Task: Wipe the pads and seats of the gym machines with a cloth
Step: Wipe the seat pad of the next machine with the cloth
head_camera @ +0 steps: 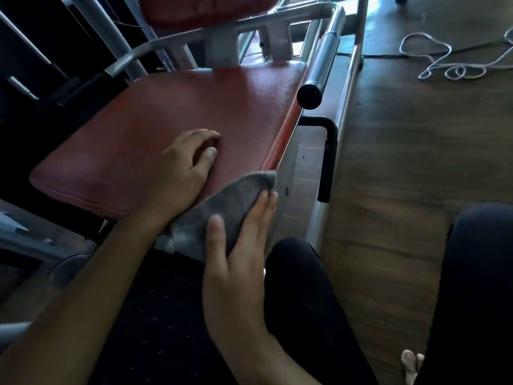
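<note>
Red seat (172, 118) of the gym machine fills the mid-frame, tilted, w/ a second red pad (208, 9) above it at the top edge. Left hand (184, 169) rests on the seat's near part: fingers loosely bent, tips & thumb touching the vinyl, holding nothing. Grey cloth (224, 209) sits at the seat's near-right corner, draped over the edge, its pointed tip reaching just past the corner. Right hand (240, 245) lies on top of the cloth w/ fingers mostly straight, thumb across the fabric, fingertips by the cloth's tip, pressing it vs. the seat edge; can't tell if any fabric is tucked under the palm. Both forearms come in from the bottom, left one crossing behind the cloth. Right of the seat: chrome bar (323, 56) w/ round black end cap (309, 97), a bent black handle (329, 157) below it, white frame tube (349, 87) alongside. Wood-look floor (388, 176) on the right w/ a loose white cord (444, 62) lying on it. Person's dark trouser legs (305, 301) at bottom right; dark mat (152, 315) under the arms.
</note>
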A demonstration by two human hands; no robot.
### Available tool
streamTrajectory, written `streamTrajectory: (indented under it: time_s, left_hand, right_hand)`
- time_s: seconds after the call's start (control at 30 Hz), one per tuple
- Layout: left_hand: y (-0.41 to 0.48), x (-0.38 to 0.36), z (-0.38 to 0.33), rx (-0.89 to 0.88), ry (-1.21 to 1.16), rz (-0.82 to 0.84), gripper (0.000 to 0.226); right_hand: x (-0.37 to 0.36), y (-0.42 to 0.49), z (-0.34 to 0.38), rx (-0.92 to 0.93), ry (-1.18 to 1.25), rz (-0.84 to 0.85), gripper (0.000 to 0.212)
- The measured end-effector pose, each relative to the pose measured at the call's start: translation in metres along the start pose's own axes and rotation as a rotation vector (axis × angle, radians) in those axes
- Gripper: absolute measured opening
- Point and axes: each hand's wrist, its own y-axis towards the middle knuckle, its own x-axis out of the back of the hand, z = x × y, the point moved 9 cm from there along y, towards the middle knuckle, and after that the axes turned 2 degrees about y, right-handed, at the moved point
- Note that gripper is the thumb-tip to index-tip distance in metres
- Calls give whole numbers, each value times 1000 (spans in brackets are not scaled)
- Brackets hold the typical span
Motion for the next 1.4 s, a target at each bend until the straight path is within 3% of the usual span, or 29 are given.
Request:
streamTrajectory:
  time_s: [0.1,0.3,0.43,0.63,0.8,0.97,1.17,1.3,1.4]
  left_hand:
    - [1,-1,1,1,15,1,33]
    - [0,0,4,20,-6,3,31]
    - [0,1,2,33,-2,8,32]
    - [0,0,6,30,-14,-1,31]
    - [-1,0,5,63,1,18,32]
    - [-2,0,3,80,-41,22,32]
    - [-3,-6,-4,29,-5,152,54]
    - [-5,-5,-4,29,-11,131,53]
    - [-4,-6,0,35,-3,129,53]
  right_hand:
    - [9,22,1,-28,47,-45,67]
    - [7,-10,1,-5,-13,50,67]
    - [18,42,0,-40,-11,-43,67]
    - [6,-14,3,-28,43,54,68]
    - [21,48,2,-57,76,-34,66]
    - [15,-6,4,-14,75,85,67]
    - [26,63,4,-48,68,2,65]
    - [17,1,4,-6,74,119,67]
    - [16,18,0,-17,103,114,63]
